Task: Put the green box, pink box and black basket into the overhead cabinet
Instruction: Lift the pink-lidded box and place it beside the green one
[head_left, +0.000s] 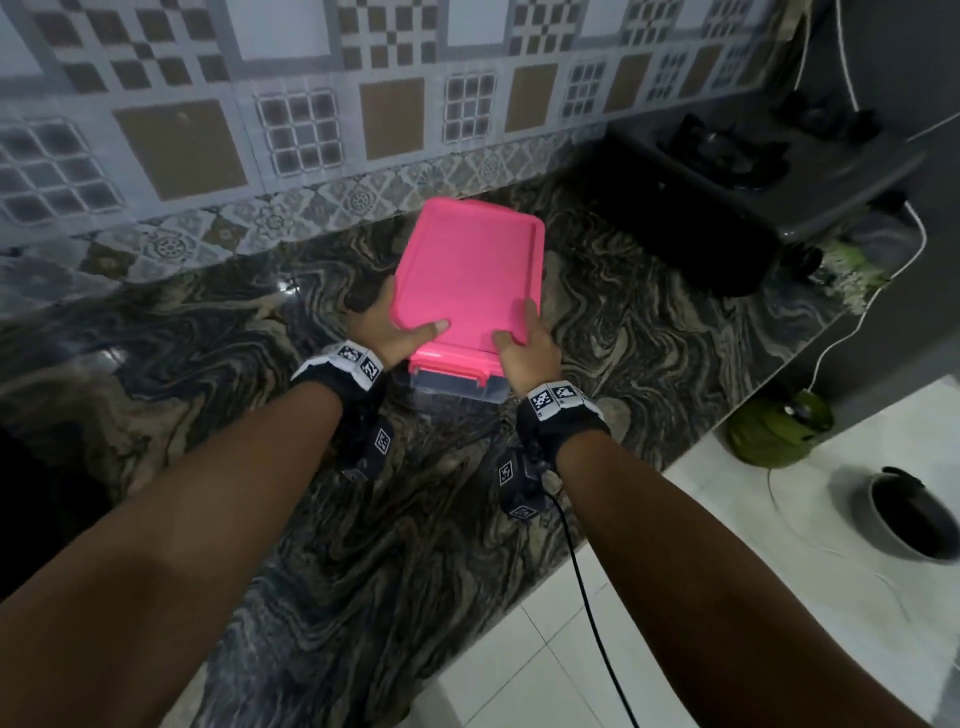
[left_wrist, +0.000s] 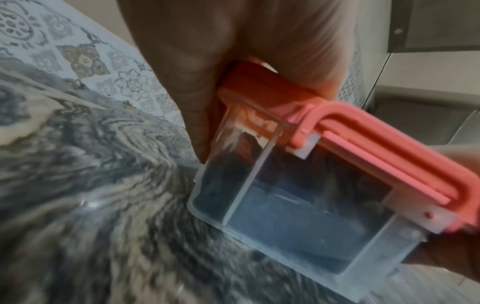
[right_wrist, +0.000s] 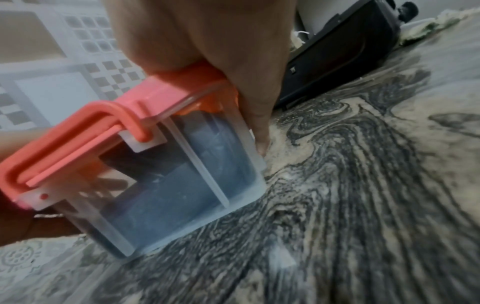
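The pink box (head_left: 470, 270), a clear tub with a pink lid and a pink latch handle (left_wrist: 363, 160), is over the marbled counter (head_left: 208, 338). My left hand (head_left: 387, 327) grips its left side, thumb on the lid and fingers down the clear wall (left_wrist: 197, 115). My right hand (head_left: 530, 345) grips the right side the same way, fingers along the wall (right_wrist: 257, 115). In both wrist views the box looks tilted, its near end off the counter. Neither the green box nor the black basket is in view, nor the cabinet.
A black gas stove (head_left: 737, 171) stands at the counter's far right, close to the box. The tiled wall (head_left: 260, 130) runs behind. The counter edge (head_left: 597, 540) drops to a white floor with a green gas cylinder (head_left: 774, 431) and a dark pot (head_left: 909, 519).
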